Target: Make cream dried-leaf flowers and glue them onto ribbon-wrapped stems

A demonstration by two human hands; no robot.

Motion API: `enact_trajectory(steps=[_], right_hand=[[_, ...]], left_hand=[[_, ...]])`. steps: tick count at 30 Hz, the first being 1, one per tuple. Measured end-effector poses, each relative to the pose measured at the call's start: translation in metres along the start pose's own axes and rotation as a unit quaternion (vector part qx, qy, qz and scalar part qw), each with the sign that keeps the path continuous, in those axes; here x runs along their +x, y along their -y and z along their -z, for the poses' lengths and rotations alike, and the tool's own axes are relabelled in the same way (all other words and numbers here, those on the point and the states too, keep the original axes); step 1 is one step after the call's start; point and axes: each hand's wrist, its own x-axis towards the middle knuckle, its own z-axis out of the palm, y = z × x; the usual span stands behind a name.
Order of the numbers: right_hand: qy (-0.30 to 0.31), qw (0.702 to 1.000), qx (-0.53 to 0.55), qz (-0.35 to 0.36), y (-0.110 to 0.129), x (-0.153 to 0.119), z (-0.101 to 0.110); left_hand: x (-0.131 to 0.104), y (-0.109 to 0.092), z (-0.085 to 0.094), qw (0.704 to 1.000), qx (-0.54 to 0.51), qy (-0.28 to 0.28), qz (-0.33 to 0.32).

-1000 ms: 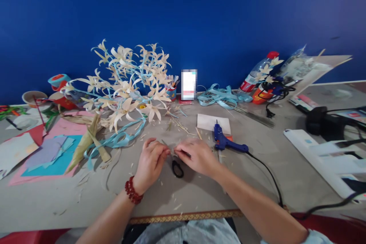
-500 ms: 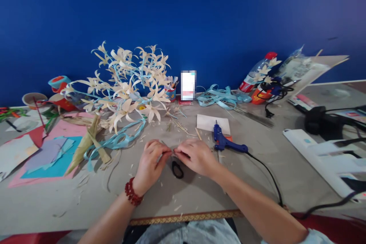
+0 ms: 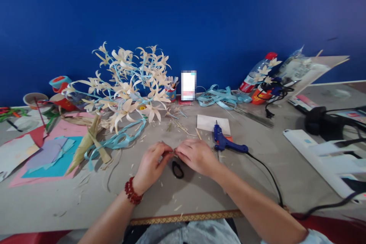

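Observation:
My left hand (image 3: 153,163), with a red bead bracelet at the wrist, is closed in a pinch above the table. Fingertip to fingertip with it, my right hand (image 3: 197,156) is pinched too. Whatever sits between the fingers is too small and hidden to name. Just below the fingertips a black scissor handle loop (image 3: 177,170) lies on the table, its blades out of sight. A blue glue gun (image 3: 225,140) rests to the right of my right hand, beside a white card (image 3: 208,122). Pale strips and shavings are scattered around both hands.
Cream handmade flowers (image 3: 126,80) on blue stems stand at the back left. Blue ribbon (image 3: 219,96) and thin wires (image 3: 254,117) lie behind the glue gun. Dried husks (image 3: 82,146) and coloured paper (image 3: 54,160) are at left; a white power strip (image 3: 311,162) is at right.
Both hands stay together at nearly the same spot. The left fingers have shifted slightly right and down, and the right fingers have curled in a little.

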Motion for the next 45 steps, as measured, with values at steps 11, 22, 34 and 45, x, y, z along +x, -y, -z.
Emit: enact_trajectory(steps=[11,22,34,45], right_hand=[[-0.079,0.996,0.014,-0.041,-0.016,-0.004,0.0],[-0.092,0.995,-0.039,0.004,0.006,0.002,0.01],[-0.073,0.981,0.157,-0.083,0.004,-0.001,0.003],[-0.076,0.835,0.499,-0.219,0.008,-0.001,-0.017]], left_hand=[[0.0,0.009,0.003,0.997,-0.005,-0.028,0.068],[-0.002,0.001,-0.001,0.999,-0.018,-0.049,-0.014],[-0.003,0.006,0.0,0.989,0.019,-0.141,0.033],[-0.006,-0.001,-0.004,0.991,-0.003,-0.119,0.059]])
